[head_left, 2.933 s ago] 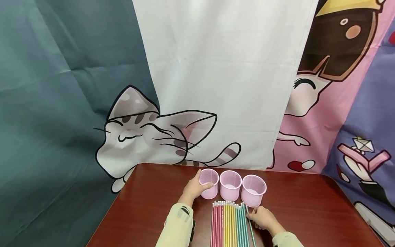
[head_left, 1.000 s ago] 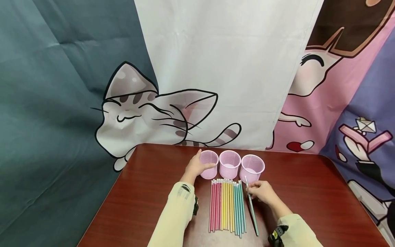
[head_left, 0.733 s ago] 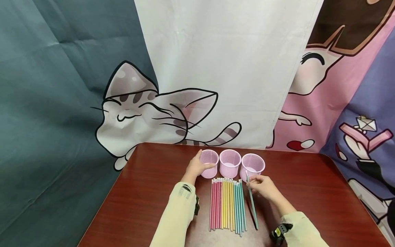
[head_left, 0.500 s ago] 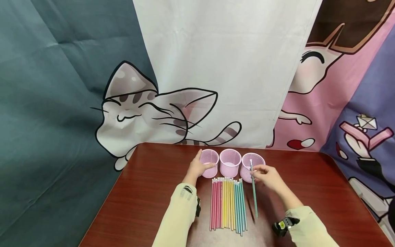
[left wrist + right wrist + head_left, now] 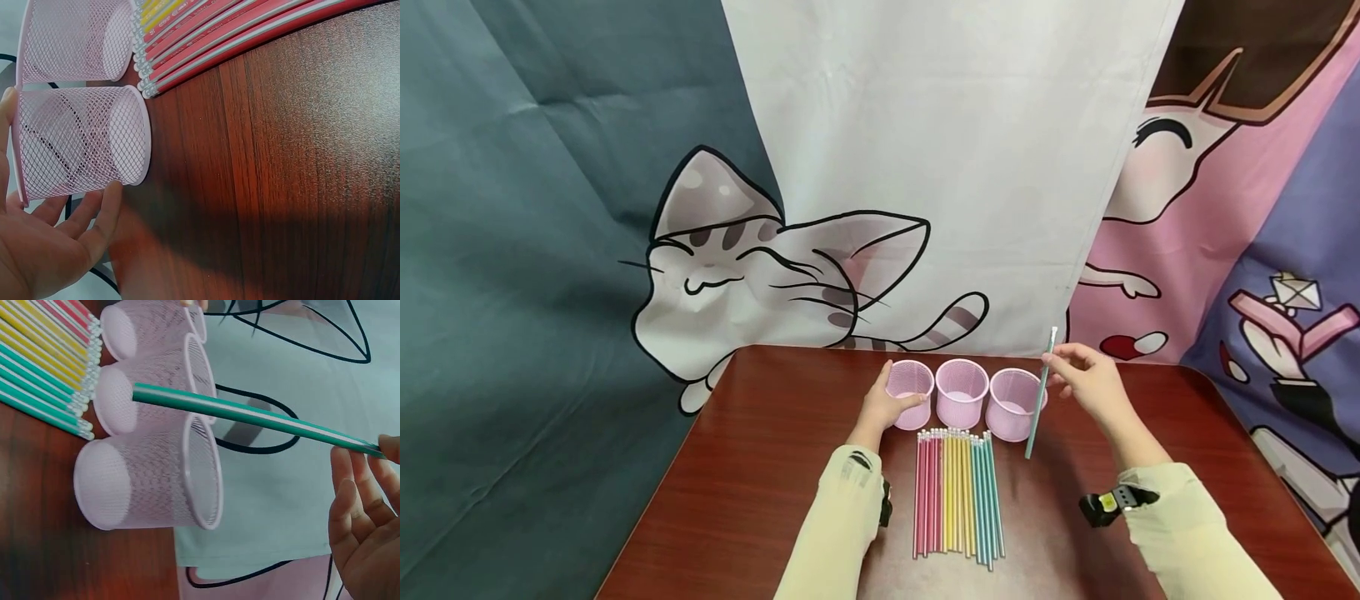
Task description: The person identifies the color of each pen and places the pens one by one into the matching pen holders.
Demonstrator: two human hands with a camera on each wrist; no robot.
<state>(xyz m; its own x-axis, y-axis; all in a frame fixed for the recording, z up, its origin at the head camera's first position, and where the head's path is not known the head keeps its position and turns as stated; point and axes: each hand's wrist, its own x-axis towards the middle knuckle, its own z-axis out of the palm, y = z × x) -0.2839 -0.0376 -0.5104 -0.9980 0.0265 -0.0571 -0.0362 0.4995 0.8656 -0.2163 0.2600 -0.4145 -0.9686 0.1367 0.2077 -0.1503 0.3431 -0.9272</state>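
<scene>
My right hand [image 5: 1093, 385] pinches a green pencil [image 5: 1040, 404] near its eraser end. The pencil hangs tilted above the table; its lower end passes in front of the right pink mesh pencil cup [image 5: 1011, 417]. In the right wrist view this pencil [image 5: 237, 412] lies apart from the cups, its flat end over the middle one. My left hand [image 5: 880, 408] holds the side of the left pink mesh pencil cup [image 5: 912, 412], thumb and fingers spread around it. The left wrist view shows that cup [image 5: 81, 144] without pencils in it.
A middle pink mesh cup [image 5: 961, 408] stands between the other two. In front lie rows of red pencils [image 5: 927, 500], yellow pencils [image 5: 958, 500] and green pencils [image 5: 987, 500], eraser ends toward the cups. The brown table [image 5: 760, 467] ends at a printed curtain [image 5: 955, 167].
My right hand has lifted the green pencil off the table beside the row and carried it up and right, past the right cup. My left hand stays at the left cup.
</scene>
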